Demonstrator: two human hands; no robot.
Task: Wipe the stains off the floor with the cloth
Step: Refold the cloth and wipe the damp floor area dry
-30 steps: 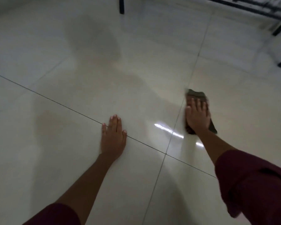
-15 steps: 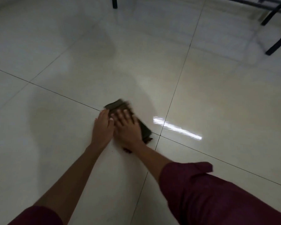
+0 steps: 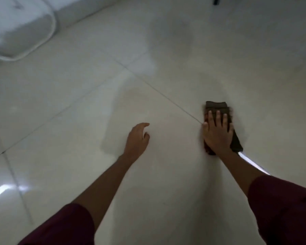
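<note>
The floor (image 3: 166,183) of pale glossy tiles fills the view, its thin grout lines crossing ahead of both hands; one line runs in diagonally and ends at the right thumb. Far ahead and to the left of the left hand sits a white rounded object (image 3: 19,27) — too blurred to identify. Two dark red sleeves (image 3: 286,209) frame the bottom edge, bare forearms reaching forward from them. The cloth (image 3: 216,106), dark brown and folded into a long strip, lies flat on the tile under the right hand, its far end poking out past the fingertips and a corner showing beside the wrist. The right hand (image 3: 217,133) presses palm-down on it, fingers spread, not gripping. The left hand (image 3: 137,139) is well apart to the left — empty, fingers loosely curled, whether touching the floor I cannot tell.
</note>
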